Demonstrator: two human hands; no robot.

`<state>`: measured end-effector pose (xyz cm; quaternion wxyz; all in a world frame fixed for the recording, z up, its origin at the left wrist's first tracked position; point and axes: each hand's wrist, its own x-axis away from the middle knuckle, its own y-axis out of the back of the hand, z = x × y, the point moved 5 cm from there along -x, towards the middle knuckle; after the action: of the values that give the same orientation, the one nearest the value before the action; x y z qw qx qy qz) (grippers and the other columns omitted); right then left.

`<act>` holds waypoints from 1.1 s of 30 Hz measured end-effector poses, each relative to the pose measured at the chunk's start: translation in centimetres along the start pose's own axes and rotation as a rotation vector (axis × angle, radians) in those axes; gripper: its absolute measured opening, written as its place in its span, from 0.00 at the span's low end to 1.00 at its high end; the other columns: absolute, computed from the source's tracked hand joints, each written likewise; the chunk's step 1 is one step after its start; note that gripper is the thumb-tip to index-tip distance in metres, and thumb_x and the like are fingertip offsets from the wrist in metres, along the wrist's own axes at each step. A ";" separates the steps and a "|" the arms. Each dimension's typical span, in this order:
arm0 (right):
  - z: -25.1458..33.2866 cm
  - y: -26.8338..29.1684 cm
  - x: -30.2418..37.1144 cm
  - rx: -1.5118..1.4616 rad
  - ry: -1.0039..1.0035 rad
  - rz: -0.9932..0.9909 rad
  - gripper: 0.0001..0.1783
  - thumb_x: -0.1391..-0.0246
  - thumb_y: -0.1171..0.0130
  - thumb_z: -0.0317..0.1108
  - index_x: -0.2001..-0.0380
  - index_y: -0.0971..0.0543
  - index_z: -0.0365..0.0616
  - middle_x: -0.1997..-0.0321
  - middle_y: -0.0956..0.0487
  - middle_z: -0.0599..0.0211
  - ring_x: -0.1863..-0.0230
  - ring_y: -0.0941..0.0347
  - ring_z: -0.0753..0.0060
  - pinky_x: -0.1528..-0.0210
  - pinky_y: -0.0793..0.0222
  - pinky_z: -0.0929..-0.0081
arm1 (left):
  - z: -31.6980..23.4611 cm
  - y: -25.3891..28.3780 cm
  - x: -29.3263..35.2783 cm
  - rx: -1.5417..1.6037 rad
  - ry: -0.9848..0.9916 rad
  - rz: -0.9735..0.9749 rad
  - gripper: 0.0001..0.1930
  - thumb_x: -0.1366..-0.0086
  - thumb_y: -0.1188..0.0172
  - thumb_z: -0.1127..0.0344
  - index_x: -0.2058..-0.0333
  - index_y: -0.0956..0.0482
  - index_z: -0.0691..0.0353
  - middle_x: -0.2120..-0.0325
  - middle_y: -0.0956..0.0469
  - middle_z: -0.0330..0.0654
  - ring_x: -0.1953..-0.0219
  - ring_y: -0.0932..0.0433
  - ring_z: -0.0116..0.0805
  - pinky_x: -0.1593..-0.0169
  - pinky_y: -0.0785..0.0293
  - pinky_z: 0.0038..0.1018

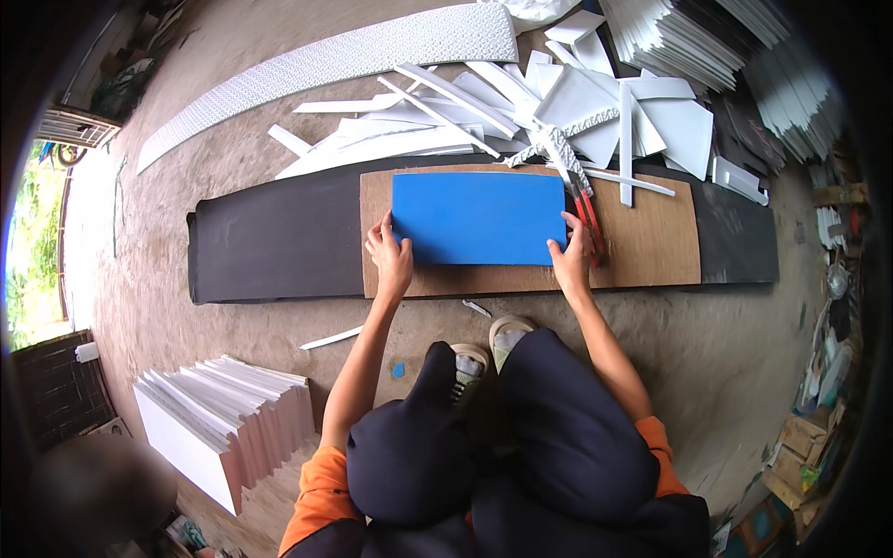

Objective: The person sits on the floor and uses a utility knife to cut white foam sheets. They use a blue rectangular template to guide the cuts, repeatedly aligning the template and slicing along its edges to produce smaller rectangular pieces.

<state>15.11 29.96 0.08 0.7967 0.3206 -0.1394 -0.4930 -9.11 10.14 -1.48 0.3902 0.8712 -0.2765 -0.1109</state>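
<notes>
Along its two short edges, one blue, flat, rectangular sheet (pixel 478 219) is held between two bare hands: left hand (pixel 391 258) at the left edge, right hand (pixel 571 256) at the right. Its long axis runs left to right across the person's front, so neither hand is nearer. Each set of fingers is closed on its edge, thumb over the near corner area; whether fingertips reach underneath cannot be told.

Directly beneath the blue sheet is one brown cardboard panel (pixel 651 228); just right of it, one red-handled tool (pixel 587 214), partly hidden. Beyond the panel's ends extends long black sheeting (pixel 279 240), its layers uncountable. Toward the person from the blue sheet are one small blue scrap (pixel 398 370), two pale shoes (pixel 511 325) and, leftward, one stack of white rectangular boards (pixel 228 428). Past its far edge sprawl white offcuts (pixel 577 98), too jumbled to count, then one long white textured strip (pixel 353 67). Farthest right, at least two white board stacks (pixel 656 37) stand.
</notes>
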 end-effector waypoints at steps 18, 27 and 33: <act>3.2 0.6 -3.6 -0.683 -0.267 0.259 0.20 0.47 0.49 0.33 0.53 0.37 0.35 0.53 0.32 0.60 0.52 0.37 0.72 0.49 0.43 0.74 | -1.7 3.6 -3.2 0.768 0.073 0.095 0.23 0.43 0.57 0.72 0.47 0.44 0.64 0.58 0.38 0.47 0.55 0.38 0.33 0.49 0.45 0.21; -0.7 -0.9 -2.5 -0.339 -0.010 0.306 0.17 0.47 0.48 0.33 0.59 0.37 0.34 0.68 0.34 0.66 0.67 0.40 0.77 0.64 0.41 0.77 | 0.3 3.1 -1.1 0.789 -0.050 0.099 0.34 0.41 0.59 0.79 0.40 0.67 0.61 0.43 0.51 0.46 0.42 0.50 0.33 0.41 0.55 0.25; -1.3 -1.2 -1.6 -0.211 0.138 0.179 0.16 0.47 0.48 0.36 0.67 0.36 0.32 0.72 0.30 0.41 0.68 0.34 0.38 0.71 0.39 0.59 | 1.2 1.8 -0.8 0.886 0.026 0.086 0.36 0.42 0.58 0.79 0.40 0.70 0.64 0.43 0.52 0.47 0.41 0.52 0.33 0.40 0.56 0.26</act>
<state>14.19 31.48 -1.51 0.8743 0.2546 -0.0599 -0.4088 -10.95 8.90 -0.97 -0.0130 0.9434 -0.3282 0.0455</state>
